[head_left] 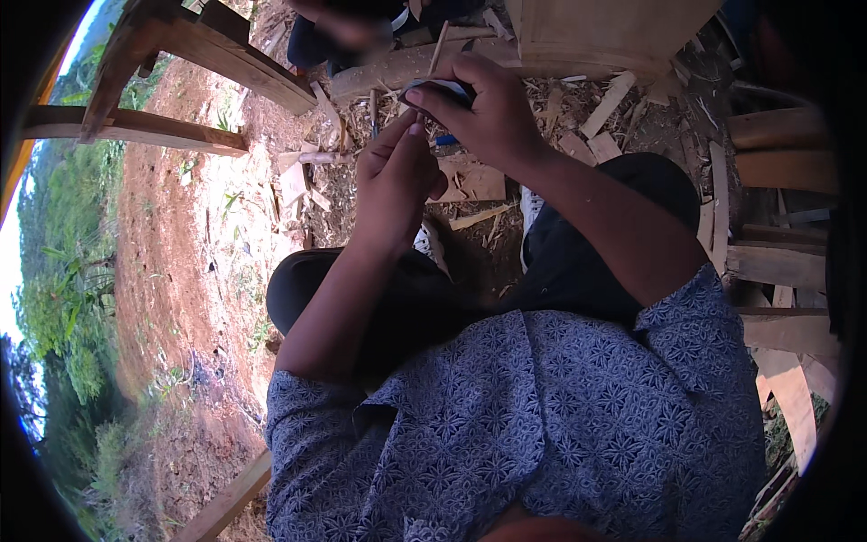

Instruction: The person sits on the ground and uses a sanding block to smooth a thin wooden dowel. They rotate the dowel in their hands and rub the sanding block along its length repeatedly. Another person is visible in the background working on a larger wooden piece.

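Observation:
Both my hands are raised in front of my knees around a thin wooden stick (439, 47). My left hand (402, 172) is closed, pinching the stick's lower end between thumb and fingertips. My right hand (492, 107) is closed on a dark, folded sheet (437, 97) with a pale edge, which looks like sandpaper. The sheet lies around or against the stick just above my left fingertips; my fingers hide which. The stick's upper end sticks out beyond the right hand, pointing away from me.
Wood shavings and offcuts (610, 104) cover the ground. Beyond my hands lie a thick timber (361, 81) and a large wooden panel (614, 36). A blue-handled item (446, 140) and a flat board (474, 181) lie below. Another person's hand (357, 34) is at the top.

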Motion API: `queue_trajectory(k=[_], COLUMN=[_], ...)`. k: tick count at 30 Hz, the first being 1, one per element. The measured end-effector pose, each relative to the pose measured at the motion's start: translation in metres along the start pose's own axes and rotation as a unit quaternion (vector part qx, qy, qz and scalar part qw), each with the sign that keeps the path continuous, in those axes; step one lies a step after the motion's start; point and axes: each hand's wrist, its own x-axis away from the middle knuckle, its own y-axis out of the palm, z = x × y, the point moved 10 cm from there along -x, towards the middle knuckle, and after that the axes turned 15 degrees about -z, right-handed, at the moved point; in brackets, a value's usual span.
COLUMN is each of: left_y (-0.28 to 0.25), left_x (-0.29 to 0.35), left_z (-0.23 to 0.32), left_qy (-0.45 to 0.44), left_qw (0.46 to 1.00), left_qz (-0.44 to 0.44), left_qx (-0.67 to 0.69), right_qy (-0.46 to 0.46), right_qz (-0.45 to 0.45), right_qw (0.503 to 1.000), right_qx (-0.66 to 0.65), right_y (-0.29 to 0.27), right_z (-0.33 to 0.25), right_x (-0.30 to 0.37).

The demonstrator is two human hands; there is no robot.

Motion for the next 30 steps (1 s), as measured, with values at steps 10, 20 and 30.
queue_trajectory(k=[10,20,30], left_y=[0.001,0.001,0.003], left_x=[0.001,0.002,0.001], left_z=[0.002,0.007,0.009], left_qy=[-0.002,0.01,0.01], left_qw=[1.0,0.999,1.0], left_qz=[0.012,0.031,0.011], left_qx=[-0.028,-0.006,-0.002], right_qy=[0.094,0.069,-0.06], right_qz=[-0.005,-0.016,0.018], right_qw=[0.996,0.997,0.998], right_qx=[0.0,0.002,-0.017], right_y=[-0.017,-0.023,-0.006], right_z=[0.039,0.026,-0.017], right_x=[-0.019,-0.024,0.006])
